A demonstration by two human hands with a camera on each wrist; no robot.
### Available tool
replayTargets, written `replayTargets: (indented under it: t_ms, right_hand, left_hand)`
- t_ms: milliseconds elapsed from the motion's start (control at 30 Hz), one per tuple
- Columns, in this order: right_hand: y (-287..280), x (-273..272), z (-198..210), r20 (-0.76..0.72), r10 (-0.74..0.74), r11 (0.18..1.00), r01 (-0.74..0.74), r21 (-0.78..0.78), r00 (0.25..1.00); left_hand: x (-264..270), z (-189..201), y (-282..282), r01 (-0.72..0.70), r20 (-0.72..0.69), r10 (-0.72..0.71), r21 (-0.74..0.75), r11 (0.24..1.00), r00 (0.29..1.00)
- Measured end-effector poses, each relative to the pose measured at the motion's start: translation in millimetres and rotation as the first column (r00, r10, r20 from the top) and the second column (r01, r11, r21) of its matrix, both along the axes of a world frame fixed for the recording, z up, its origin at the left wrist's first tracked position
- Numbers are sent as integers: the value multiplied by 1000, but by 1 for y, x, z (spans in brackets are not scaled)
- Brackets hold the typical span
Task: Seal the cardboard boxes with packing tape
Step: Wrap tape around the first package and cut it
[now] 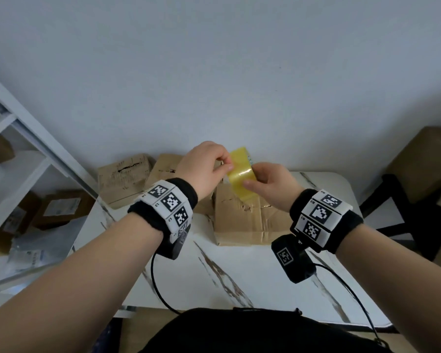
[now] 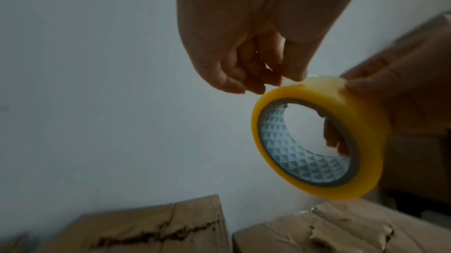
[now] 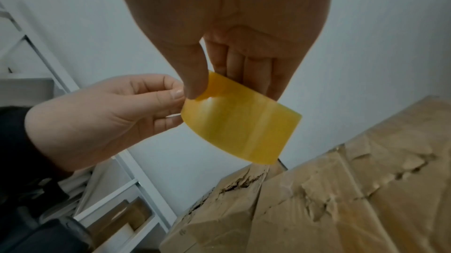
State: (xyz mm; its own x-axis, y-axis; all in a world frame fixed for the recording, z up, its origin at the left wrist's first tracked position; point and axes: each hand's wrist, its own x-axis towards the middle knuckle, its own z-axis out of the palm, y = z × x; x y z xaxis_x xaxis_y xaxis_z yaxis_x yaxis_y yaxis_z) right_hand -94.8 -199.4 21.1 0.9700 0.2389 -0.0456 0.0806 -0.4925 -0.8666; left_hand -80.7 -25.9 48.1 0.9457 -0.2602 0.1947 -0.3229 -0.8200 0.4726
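Observation:
My right hand point(image 1: 261, 180) holds a yellow packing tape roll point(image 1: 239, 174) in the air, thumb on its outer face and fingers through the core. My left hand point(image 1: 227, 166) pinches the loose tape end at the roll's upper rim, fingers curled. In the left wrist view the tape roll point(image 2: 368, 122) shows its patterned core below the left hand point(image 2: 275, 81). The right wrist view has the tape roll point(image 3: 240, 127) between the right hand point(image 3: 207, 87) and the left hand point(image 3: 175, 98). Below lies a worn cardboard box point(image 1: 239, 222) with a torn top seam.
Two more cardboard boxes point(image 1: 124, 179) point(image 1: 163, 171) stand against the wall behind. The white marbled table point(image 1: 239, 276) reaches toward me. A white shelf unit point(image 1: 23, 154) with parcels is on the left; a black chair point(image 1: 397, 212) and a big box point(image 1: 428, 161) are on the right.

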Motion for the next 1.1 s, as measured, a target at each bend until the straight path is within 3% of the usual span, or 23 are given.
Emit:
replayTargets:
  t_ms: [167,367,567,733,900,1100]
  right_hand:
    - [-8,4,6,64,-65,975,77,-211,996]
    - [-34,10,6,36,-249,867,240,-438,968]
    - [-43,9,8,-54,-229,928,201,-314,972]
    - [-45,11,16,-79,-160,942,128,-311,984]
    - [-45,16,15,-38,-117,866,84,-493,992]
    - [-39,18,19,46,-108,792,114,-599,993]
  left_hand:
    - [4,-4,-12,18,-15,-17,55,998,1000]
    - [10,-8,-21,6,-160,-22,-97,995,987]
    - [20,-13,-21,-9,-293,-29,-128,992,956]
    - [27,-10,-19,-7,-385,-67,-185,983,920]
    - [28,-19,-23,-8,-352,-24,-87,996,936]
    - [28,-24,-18,-42,-404,-50,-214,976,913]
